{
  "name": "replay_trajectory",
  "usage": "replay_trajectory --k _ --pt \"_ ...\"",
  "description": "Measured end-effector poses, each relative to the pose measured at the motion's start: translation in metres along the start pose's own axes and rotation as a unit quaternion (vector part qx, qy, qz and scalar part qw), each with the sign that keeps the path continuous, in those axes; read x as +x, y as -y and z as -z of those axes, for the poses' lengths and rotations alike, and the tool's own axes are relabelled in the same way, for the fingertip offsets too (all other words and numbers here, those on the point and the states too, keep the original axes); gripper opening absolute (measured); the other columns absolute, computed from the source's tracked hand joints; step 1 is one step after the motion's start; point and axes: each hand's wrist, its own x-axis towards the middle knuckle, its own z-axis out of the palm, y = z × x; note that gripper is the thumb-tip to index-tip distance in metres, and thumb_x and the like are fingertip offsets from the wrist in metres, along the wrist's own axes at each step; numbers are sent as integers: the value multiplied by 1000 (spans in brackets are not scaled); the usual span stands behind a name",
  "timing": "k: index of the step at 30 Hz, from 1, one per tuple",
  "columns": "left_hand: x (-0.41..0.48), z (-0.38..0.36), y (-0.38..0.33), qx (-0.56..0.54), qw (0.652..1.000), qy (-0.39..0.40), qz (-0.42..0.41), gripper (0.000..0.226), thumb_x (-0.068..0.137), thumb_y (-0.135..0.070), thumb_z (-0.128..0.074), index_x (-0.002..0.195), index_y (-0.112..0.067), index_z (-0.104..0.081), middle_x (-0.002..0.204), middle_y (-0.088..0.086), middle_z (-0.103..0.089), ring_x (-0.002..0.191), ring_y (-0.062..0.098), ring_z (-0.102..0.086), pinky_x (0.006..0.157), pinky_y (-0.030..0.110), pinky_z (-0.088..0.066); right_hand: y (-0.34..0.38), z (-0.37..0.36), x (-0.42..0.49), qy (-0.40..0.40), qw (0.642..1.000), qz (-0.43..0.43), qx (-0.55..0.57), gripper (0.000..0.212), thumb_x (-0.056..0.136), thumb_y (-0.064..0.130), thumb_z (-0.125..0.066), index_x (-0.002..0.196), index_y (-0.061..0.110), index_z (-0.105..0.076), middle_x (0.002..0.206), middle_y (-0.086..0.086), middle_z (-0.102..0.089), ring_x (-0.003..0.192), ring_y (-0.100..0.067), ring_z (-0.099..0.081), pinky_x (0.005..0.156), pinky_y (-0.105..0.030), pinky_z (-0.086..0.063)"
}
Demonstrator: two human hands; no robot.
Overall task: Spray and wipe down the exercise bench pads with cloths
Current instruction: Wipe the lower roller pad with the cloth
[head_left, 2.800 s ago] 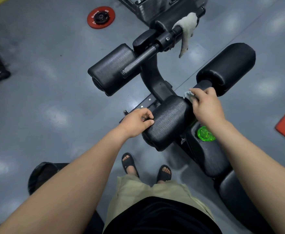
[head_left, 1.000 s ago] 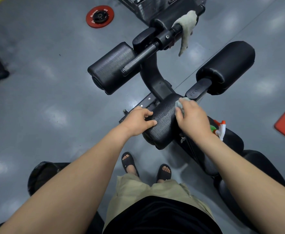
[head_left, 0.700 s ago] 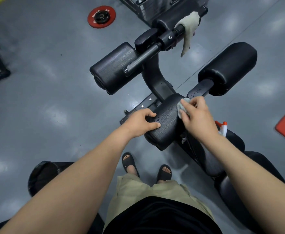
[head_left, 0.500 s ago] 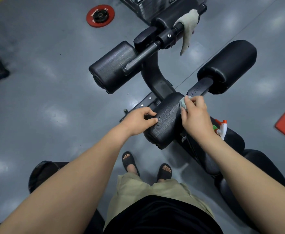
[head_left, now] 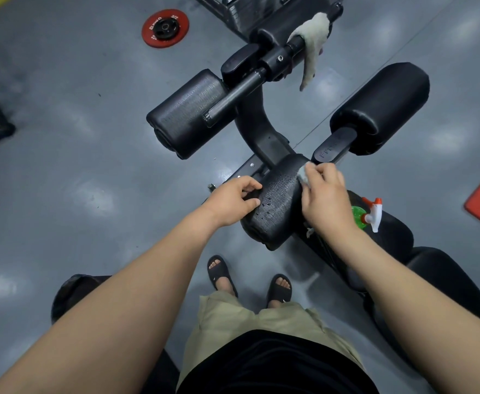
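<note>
The right hand (head_left: 324, 196) pinches a cloth (head_left: 304, 175) against the top of the near pad (head_left: 275, 214), which is speckled with droplets. The left hand (head_left: 233, 201) grips that pad's left edge. A spray bottle (head_left: 367, 214) lies on the seat (head_left: 398, 233) just right of the pad. A second cloth (head_left: 310, 41) hangs from the bar (head_left: 278, 60) beyond.

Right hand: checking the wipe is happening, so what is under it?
A pale cloth peeks out from under the right hand, against the near roller pad. The rest of the cloth and the pad beneath are hidden.
</note>
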Motion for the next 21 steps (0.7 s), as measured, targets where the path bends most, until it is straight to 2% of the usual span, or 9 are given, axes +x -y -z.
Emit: replay_trajectory --k 2,5,9,13,17,19,21 --pt "2 -1 3 -4 1000 2 12 35 91 -23 -74 123 -32 -65 131 -3 -63 122 14 -61 109 38 -49 11 -1 -14 31 998 60 5 39 91 4 -60 130 -1 -60 113 -19 -54 94 -40 -53 89 -46 -49" --pt "2 0 1 1 1000 1 18 36 91 -24 -74 126 -28 -66 133 -4 -61 121 15 -62 107 37 -50 7 6 -14 59 993 105 -4 37 95 10 -58 131 3 -61 115 -16 -54 95 -38 -53 86 -45 -51" --pt "1 1 -3 -7 1000 2 16 31 92 -20 -75 122 -22 -69 126 -2 -57 117 17 -62 104 34 -51 -12 11 11 10 1000 10 0 36 97 12 -56 131 1 -62 118 -20 -53 103 -42 -52 90 -48 -49" --pt "-2 0 -2 -17 1000 -7 8 27 92 -19 -75 118 -22 -69 123 -3 -57 115 15 -60 102 23 -45 -7 5 17 15 1000 -1 -7 38 93 1 -57 131 -2 -61 117 -22 -54 99 -44 -51 90 -49 -49" --pt "-1 -2 2 -62 998 -7 25 20 92 -18 -75 107 -29 -68 112 -10 -63 113 14 -61 102 31 -50 10 0 -2 53 996 66 -14 41 87 1 -59 128 2 -62 113 -17 -55 91 -38 -49 85 -50 -51" --pt "0 -3 2 -76 996 -4 36 21 92 -18 -75 109 -27 -69 102 -18 -63 107 14 -62 97 32 -52 19 -2 -17 93 988 124 -4 46 86 3 -58 132 2 -60 113 -16 -55 90 -37 -50 85 -48 -52" --pt "1 -3 2 -88 995 -2 39 21 92 -18 -75 111 -26 -70 97 -17 -64 98 12 -63 90 29 -51 20 1 -24 134 975 176 3 46 89 8 -54 135 4 -58 115 -13 -55 94 -36 -51 83 -47 -53"
